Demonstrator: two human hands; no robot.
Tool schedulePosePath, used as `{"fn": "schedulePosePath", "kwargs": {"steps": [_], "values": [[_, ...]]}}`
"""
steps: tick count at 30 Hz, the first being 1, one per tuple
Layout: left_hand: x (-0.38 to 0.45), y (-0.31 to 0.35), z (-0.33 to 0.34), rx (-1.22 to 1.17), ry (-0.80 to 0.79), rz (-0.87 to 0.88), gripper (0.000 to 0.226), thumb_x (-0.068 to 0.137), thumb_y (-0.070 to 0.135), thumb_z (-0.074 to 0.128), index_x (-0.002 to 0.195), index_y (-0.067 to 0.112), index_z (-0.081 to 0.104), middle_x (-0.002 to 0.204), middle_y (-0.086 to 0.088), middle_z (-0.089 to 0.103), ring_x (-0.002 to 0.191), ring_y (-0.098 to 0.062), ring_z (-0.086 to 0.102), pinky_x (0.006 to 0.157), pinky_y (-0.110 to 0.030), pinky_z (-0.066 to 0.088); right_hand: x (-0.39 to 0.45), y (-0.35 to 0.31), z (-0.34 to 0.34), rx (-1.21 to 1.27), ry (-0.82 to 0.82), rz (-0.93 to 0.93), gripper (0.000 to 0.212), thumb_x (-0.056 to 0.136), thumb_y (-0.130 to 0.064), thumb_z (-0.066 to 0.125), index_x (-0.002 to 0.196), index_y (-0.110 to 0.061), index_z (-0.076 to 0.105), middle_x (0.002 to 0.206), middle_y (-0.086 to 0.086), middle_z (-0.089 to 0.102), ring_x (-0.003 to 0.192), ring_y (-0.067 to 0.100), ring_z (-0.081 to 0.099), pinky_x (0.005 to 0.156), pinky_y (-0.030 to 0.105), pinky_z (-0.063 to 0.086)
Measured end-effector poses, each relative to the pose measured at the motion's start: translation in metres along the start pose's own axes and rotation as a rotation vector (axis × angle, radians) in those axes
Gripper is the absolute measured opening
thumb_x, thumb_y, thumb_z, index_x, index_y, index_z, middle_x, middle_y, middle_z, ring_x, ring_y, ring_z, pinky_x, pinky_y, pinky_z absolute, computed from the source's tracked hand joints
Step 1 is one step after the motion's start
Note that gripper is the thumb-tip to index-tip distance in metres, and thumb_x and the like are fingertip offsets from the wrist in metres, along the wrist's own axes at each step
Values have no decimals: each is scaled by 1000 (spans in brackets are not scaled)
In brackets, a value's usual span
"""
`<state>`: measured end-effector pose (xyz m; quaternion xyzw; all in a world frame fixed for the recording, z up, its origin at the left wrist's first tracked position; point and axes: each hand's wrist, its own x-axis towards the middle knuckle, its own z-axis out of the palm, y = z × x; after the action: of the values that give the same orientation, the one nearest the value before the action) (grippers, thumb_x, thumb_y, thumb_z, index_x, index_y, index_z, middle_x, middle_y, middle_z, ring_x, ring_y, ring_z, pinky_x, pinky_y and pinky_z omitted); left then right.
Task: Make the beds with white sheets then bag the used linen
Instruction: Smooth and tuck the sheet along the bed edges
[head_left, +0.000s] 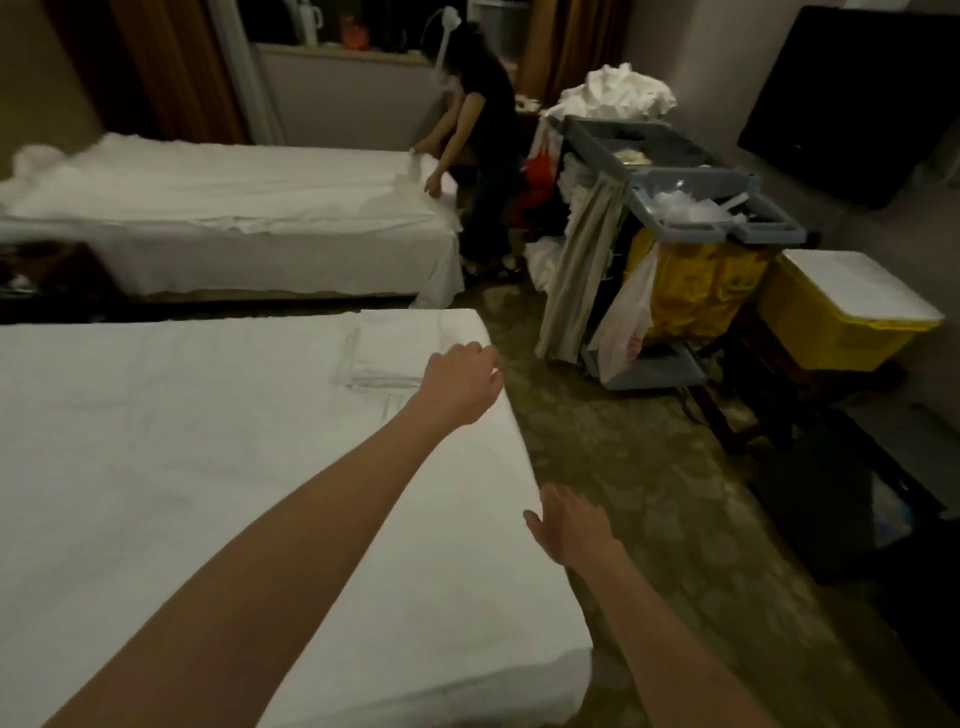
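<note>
Head view: left hand (462, 382) loosely curled, right hand (569, 525) spread, both empty; limp sheet (208, 467) beneath, best pinched at its edge.

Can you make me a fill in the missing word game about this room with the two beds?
1. The folded white sheets lie on the ____ bed, by the left hand.
2. The bag hanging on the cleaning cart is ____ in colour.
3. The right hand reaches out by the bed's edge with its fingers ____.
4. Another person bends over the ____ bed.

Missing words: near; yellow; straight; far
</note>
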<state>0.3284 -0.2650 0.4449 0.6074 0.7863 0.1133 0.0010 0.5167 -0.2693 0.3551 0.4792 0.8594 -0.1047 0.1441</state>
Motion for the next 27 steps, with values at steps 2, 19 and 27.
{"fn": "schedulePosePath", "kwargs": {"steps": [2, 19, 27], "values": [[12, 10, 3, 45, 39, -21, 35, 103, 33, 34, 127, 14, 51, 126, -6, 56, 109, -23, 55, 91, -37, 42, 19, 11, -6, -21, -4, -66, 47, 102, -45, 29, 135, -12, 40, 135, 7, 49, 122, 25, 50, 101, 38, 42], [110, 21, 99, 114, -138, -451, 35, 101, 35, 38, 124, 13, 52, 124, -7, 56, 111, -26, 56, 88, -38, 43, 220, 54, -175, -3, 361, -499, 45, 101, -46, 35, 133, -15, 42, 132, 5, 51, 114, 22, 54, 98, 39, 47], [187, 71, 70, 176, 49, -604, 37, 102, 34, 36, 129, 12, 50, 126, -10, 52, 112, -27, 54, 88, -41, 42, 282, 151, -97, -260, -6, -703, 47, 102, -46, 31, 133, -12, 39, 131, 7, 50, 116, 24, 52, 97, 39, 45]]}}
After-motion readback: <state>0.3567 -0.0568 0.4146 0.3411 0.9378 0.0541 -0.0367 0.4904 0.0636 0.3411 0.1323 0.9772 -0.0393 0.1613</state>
